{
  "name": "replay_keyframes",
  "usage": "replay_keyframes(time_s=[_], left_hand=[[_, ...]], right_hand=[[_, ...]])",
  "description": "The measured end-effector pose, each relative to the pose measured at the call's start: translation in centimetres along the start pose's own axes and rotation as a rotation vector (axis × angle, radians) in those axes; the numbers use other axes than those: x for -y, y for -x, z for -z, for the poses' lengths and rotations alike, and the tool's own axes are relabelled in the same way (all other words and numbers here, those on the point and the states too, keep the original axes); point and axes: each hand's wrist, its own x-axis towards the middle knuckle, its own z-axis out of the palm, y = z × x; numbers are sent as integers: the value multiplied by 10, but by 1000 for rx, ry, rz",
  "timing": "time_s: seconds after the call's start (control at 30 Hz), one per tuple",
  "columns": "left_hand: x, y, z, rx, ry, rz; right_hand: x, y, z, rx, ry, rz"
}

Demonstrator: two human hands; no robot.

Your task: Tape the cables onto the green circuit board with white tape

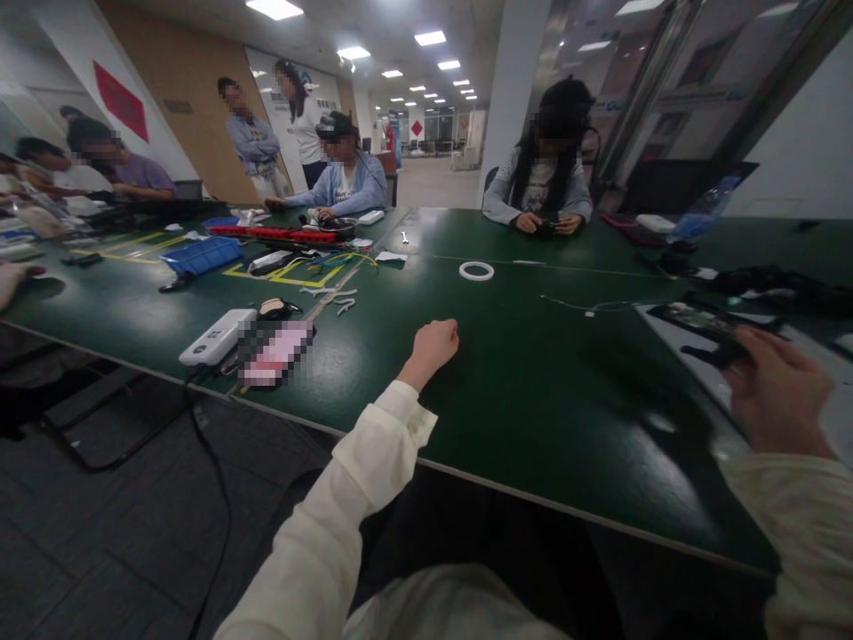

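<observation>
Blue bin (203,256), contents unclear to me; my left hand (433,348) curls closed over green table (526,382); my right hand (777,387) pinches dark device (703,322)

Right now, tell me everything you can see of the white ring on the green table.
The white ring lies flat on the green table, beyond the person's left hand and apart from it. It is a plain, smooth-looking band, round, with a wide open middle through which the table shows. Its material is unclear, perhaps plastic or tape. Only the table touches it.
</observation>
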Motion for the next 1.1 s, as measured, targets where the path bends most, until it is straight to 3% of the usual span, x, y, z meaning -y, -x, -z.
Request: replay_keyframes(time_s=[0.17, 0.3, 0.53, 0.77, 0.93, 1.1], left_hand=[[-3, 0, 1, -10, -27, 46], [-6, 2, 5, -86, 11, 33], [-10, 3, 7, -254, 106, -146], [-17, 5, 5, -203, 111, -333], [-19, 6, 0, -131, 114, -478], [-19, 5, -5, -76, 89, -535]], right_hand=[[8, 41, -41, 250, -109, -260], [1, 70, -66, 509, -77, -289], [-12, 118, -96, 783, -1, -350], [-6, 148, -108, 911, 38, -352], [-4, 151, -107, 927, 118, -300], [-11, 149, -108, 1032, 123, -257]])
